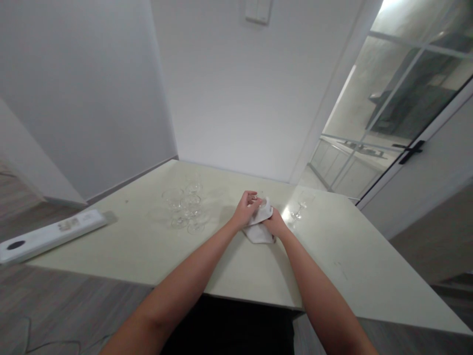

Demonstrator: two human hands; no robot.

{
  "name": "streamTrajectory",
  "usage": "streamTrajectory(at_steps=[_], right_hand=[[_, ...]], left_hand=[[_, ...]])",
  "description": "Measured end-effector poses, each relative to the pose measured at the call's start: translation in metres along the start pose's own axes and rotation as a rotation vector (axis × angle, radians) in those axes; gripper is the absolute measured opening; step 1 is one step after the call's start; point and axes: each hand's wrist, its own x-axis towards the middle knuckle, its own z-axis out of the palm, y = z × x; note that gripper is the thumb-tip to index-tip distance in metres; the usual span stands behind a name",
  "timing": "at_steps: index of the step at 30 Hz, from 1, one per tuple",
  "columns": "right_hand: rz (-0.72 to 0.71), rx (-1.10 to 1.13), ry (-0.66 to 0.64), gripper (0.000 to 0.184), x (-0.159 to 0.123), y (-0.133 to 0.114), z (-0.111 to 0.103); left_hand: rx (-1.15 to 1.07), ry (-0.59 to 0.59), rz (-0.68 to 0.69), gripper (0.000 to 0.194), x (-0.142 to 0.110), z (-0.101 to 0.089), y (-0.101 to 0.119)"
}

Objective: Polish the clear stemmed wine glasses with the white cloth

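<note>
Over the middle of the table, my left hand is closed around a clear wine glass, mostly hidden by fingers and cloth. A white cloth wraps part of that glass and hangs down below it. My right hand grips the cloth from the right side, its fingers partly covered by the fabric. To the left stands a group of several clear stemmed glasses. Another clear stemmed glass is on the table just right of my right hand.
A long white box with a dark oval mark lies across the table's left edge. The back edge meets a white wall. At the right is a glazed door with a black handle.
</note>
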Motion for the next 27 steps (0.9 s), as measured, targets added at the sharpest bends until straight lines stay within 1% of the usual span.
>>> streamTrajectory(at_steps=[3,7,10,13,14,16,19,22,24,25,27], right_hand=[[-0.048,-0.174,0.015,0.041,-0.002,0.0,0.0],[-0.044,-0.209,0.025,0.042,-0.003,-0.004,-0.001],[-0.051,-0.064,-0.01,0.044,-0.002,-0.008,-0.001],[-0.021,0.16,-0.078,0.044,-0.003,-0.008,-0.001],[0.013,0.216,-0.074,0.043,-0.003,-0.007,0.0],[0.105,0.305,-0.022,0.045,-0.003,-0.006,0.002],[0.199,0.405,0.052,0.047,-0.003,-0.004,0.004],[0.242,0.433,0.125,0.043,-0.001,-0.002,0.003],[0.254,0.389,0.151,0.038,0.0,0.0,0.001],[0.228,0.345,0.146,0.035,0.001,0.0,0.0],[0.107,0.241,0.111,0.035,0.001,0.001,-0.001]], left_hand=[[0.098,-0.01,0.058,0.054,0.0,0.002,-0.004],[0.153,0.0,0.081,0.056,-0.001,0.003,-0.005],[0.121,-0.025,0.067,0.055,-0.001,0.002,-0.003],[-0.035,-0.055,0.002,0.059,-0.001,0.002,-0.001],[-0.098,-0.053,-0.021,0.059,0.0,0.002,0.0],[-0.18,-0.025,-0.05,0.055,0.002,0.002,-0.001],[-0.161,0.041,-0.045,0.044,0.006,-0.002,-0.002],[-0.162,0.11,-0.079,0.041,0.009,-0.007,-0.003],[-0.194,0.12,-0.116,0.04,0.01,-0.01,-0.004],[-0.199,0.106,-0.126,0.04,0.01,-0.01,-0.003],[-0.178,0.065,-0.119,0.043,0.009,-0.009,-0.003]])
